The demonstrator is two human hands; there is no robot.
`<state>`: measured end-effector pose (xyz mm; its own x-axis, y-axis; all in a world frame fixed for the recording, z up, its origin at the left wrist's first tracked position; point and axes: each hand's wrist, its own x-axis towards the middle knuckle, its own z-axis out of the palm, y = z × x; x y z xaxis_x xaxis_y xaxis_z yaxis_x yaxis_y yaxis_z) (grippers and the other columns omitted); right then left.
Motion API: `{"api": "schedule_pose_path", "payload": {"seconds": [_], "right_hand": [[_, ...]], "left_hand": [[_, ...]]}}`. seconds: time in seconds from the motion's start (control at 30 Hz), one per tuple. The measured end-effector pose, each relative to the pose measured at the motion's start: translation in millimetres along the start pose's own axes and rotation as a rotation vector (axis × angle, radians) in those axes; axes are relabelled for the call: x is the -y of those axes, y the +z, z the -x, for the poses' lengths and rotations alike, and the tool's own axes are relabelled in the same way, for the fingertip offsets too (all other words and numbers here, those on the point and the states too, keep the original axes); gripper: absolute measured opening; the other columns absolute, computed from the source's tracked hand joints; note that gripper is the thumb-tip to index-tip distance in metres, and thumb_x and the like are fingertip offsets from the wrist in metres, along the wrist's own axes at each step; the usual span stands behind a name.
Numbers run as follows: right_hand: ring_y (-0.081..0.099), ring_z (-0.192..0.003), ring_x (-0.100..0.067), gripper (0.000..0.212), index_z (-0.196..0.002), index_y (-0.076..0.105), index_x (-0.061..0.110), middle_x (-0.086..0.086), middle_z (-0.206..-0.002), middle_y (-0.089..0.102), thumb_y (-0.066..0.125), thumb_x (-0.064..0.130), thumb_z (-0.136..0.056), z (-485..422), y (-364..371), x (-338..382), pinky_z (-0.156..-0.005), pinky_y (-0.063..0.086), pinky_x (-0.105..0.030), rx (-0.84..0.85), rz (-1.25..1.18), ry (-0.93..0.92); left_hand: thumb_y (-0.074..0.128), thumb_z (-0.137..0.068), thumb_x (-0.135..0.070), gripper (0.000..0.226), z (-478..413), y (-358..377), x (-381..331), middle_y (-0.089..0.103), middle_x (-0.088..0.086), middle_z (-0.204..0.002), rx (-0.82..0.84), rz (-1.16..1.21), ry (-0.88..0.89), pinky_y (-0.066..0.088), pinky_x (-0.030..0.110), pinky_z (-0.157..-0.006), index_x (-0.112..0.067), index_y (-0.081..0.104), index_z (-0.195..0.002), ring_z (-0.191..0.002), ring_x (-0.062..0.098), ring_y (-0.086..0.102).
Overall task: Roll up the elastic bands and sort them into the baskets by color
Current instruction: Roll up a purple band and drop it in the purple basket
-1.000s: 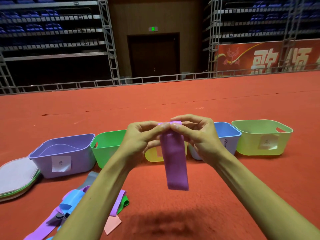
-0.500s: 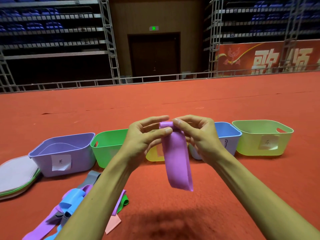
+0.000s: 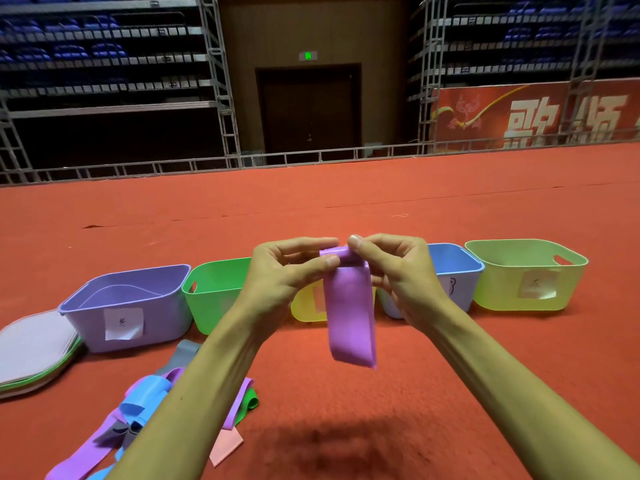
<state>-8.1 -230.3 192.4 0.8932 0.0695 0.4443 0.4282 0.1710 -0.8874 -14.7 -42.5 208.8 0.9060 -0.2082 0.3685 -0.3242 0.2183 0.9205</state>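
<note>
While the left hand (image 3: 284, 275) and right hand (image 3: 398, 271) pinch the band (image 3: 349, 313) by its rolled top, the roll lies crosswise between them and the tail hangs straight down above the floor (image 3: 311, 393).

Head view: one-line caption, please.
The left hand and right hand roll the top of the purple band; purple basket sits far left.

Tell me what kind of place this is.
Probably an indoor arena or event hall: tiers of blue seats on metal scaffolding, a wide red carpet and a red banner with large characters.
</note>
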Motion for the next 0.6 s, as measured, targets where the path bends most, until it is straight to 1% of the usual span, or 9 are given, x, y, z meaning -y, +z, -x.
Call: {"api": "schedule_pose_path", "payload": {"seconds": [0.1,0.17,0.23,0.27,0.33,0.4,0.43,0.53,0.6], "right_hand": [[0.068,-0.085,-0.026,0.028,-0.094,0.08,0.004,-0.021,-0.095,0.077,0.08,0.031,-0.085,0.6,-0.5,0.6,-0.08,0.052,-0.047,0.002,0.004,-0.039],[0.069,-0.087,-0.028,0.024,-0.096,0.08,0.004,-0.022,-0.096,0.077,0.078,0.025,-0.085,-0.1,-0.5,1.1,-0.08,0.053,-0.049,0.0,-0.007,-0.066],[0.071,-0.089,-0.033,0.022,-0.098,0.079,0.001,-0.023,-0.097,0.077,0.077,0.02,-0.086,-0.8,0.1,2.0,-0.083,0.056,-0.053,0.003,-0.005,-0.097],[0.072,-0.091,-0.034,0.021,-0.1,0.078,0.0,-0.024,-0.097,0.077,0.078,0.016,-0.087,-0.7,0.1,2.5,-0.085,0.057,-0.053,0.013,0.007,-0.111],[0.074,-0.09,-0.031,0.021,-0.103,0.077,-0.001,-0.023,-0.095,0.077,0.078,0.012,-0.087,0.8,-0.7,3.1,-0.085,0.059,-0.045,0.026,0.045,-0.136],[0.073,-0.087,-0.026,0.023,-0.104,0.076,0.002,-0.021,-0.093,0.078,0.078,0.013,-0.084,2.5,-1.0,3.7,-0.081,0.059,-0.036,0.03,0.041,-0.135],[0.073,-0.088,-0.025,0.026,-0.105,0.076,0.003,-0.02,-0.094,0.078,0.079,0.015,-0.082,2.8,-1.0,3.7,-0.08,0.059,-0.035,0.033,0.018,-0.118],[0.073,-0.092,-0.024,0.028,-0.107,0.077,0.008,-0.016,-0.102,0.078,0.08,0.026,-0.085,1.6,-0.5,3.9,-0.078,0.058,-0.039,0.041,-0.01,-0.031],[0.071,-0.088,-0.022,0.033,-0.102,0.077,0.006,-0.015,-0.099,0.078,0.079,0.035,-0.087,0.9,-0.2,3.3,-0.076,0.054,-0.042,0.023,0.041,0.005]], "left_hand": [[0.086,-0.069,-0.004,0.04,0.9,1.0,-1.8,0.077,0.016,-0.104,0.01,0.041,-0.014,0.059,0.029,-0.084,-0.01,0.078,-0.107,-0.098,0.023,0.072],[0.08,-0.071,-0.01,0.044,1.1,2.7,-3.5,0.076,0.018,-0.11,0.032,0.067,-0.045,0.06,0.033,-0.086,-0.006,0.074,-0.114,-0.101,0.024,0.073],[0.08,-0.073,-0.022,0.045,1.9,3.9,-4.2,0.075,0.02,-0.113,0.052,0.046,-0.068,0.06,0.038,-0.087,-0.002,0.074,-0.112,-0.1,0.026,0.073],[0.08,-0.072,-0.027,0.045,1.8,3.8,-3.7,0.075,0.02,-0.112,0.043,0.031,-0.072,0.06,0.038,-0.086,-0.001,0.076,-0.108,-0.098,0.025,0.072],[0.081,-0.07,-0.029,0.044,1.4,3.6,-2.9,0.076,0.019,-0.107,0.013,0.016,-0.066,0.059,0.035,-0.084,0.0,0.077,-0.104,-0.095,0.023,0.072],[0.081,-0.071,-0.022,0.043,1.1,3.4,-2.0,0.076,0.021,-0.107,0.009,0.02,-0.039,0.058,0.033,-0.085,0.002,0.076,-0.106,-0.097,0.024,0.073],[0.081,-0.071,-0.019,0.042,1.1,3.9,-2.1,0.076,0.021,-0.107,0.009,0.024,-0.029,0.058,0.032,-0.085,0.002,0.076,-0.107,-0.097,0.024,0.073],[0.081,-0.067,-0.01,0.039,0.3,4.1,-1.9,0.077,0.02,-0.104,-0.005,0.05,-0.01,0.059,0.028,-0.082,-0.003,0.077,-0.105,-0.096,0.025,0.073],[0.084,-0.062,-0.007,0.038,0.1,3.6,-1.8,0.078,0.019,-0.102,-0.013,0.054,0.002,0.06,0.029,-0.084,-0.009,0.08,-0.1,-0.097,0.027,0.073]]}}
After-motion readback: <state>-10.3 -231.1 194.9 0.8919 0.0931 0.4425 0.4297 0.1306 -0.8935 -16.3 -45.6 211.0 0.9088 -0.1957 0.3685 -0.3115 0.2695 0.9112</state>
